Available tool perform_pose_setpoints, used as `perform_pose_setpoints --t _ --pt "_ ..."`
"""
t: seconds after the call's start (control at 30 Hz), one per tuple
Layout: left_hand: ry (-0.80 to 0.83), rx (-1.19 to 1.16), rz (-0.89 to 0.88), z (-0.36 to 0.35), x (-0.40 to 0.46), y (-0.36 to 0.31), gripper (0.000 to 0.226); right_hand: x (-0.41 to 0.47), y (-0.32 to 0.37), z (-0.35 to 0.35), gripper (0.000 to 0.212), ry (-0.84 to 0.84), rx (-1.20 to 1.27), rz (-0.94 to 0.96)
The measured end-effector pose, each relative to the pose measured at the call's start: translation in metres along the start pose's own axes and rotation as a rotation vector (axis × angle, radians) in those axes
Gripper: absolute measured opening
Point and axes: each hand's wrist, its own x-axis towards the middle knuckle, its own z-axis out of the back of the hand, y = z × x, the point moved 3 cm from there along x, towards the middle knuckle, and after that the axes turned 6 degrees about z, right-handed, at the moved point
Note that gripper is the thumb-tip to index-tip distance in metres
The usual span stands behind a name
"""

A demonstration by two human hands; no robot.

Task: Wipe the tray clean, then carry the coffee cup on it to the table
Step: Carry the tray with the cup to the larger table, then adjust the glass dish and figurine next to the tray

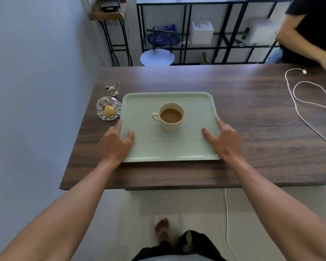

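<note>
A pale green tray [143, 102] lies flat on the dark wooden table [252, 113], near its front left corner. A cream coffee cup [170, 116] full of light brown coffee stands upright in the tray's middle, handle to the left. My left hand [116, 143] rests on the tray's left rim, thumb on the tray's surface and fingers along the outer edge. My right hand [223, 139] sits on the right rim in the same way. I cannot tell whether the fingers still clasp the rims or merely lie on them.
A glass dish [109, 108] with a yellow item and a small bird figurine [113, 89] stand just left of the tray. A white cable [297, 102] loops over the table's right side. Another person [312, 29] is at the far right corner. Shelving and a stool stand behind.
</note>
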Motion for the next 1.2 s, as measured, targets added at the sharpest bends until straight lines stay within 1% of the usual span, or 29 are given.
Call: perform_pose_setpoints --t 0.17,0.37,0.5,0.63,0.8,1.2 --pt "0.006 0.05 0.066 -0.024 0.026 0.004 0.059 0.026 -0.006 -0.02 0.077 0.002 -0.043 -0.029" --pt "-0.016 0.078 0.061 -0.042 0.046 0.004 0.06 0.047 -0.01 -0.035 0.074 0.004 -0.045 -0.03" --pt "-0.029 0.111 0.063 -0.045 0.057 0.001 0.059 0.06 -0.01 -0.041 0.073 0.0 -0.049 -0.027" --pt "-0.029 0.085 0.074 -0.048 0.066 -0.002 0.058 0.073 -0.01 -0.046 0.073 -0.018 -0.066 -0.025" --pt "-0.005 0.101 0.085 -0.052 0.075 -0.005 0.058 0.085 -0.012 -0.05 0.072 -0.031 -0.083 -0.019" --pt "0.01 0.122 0.077 -0.054 0.082 -0.008 0.059 0.087 -0.01 -0.049 0.071 -0.033 -0.082 -0.025"
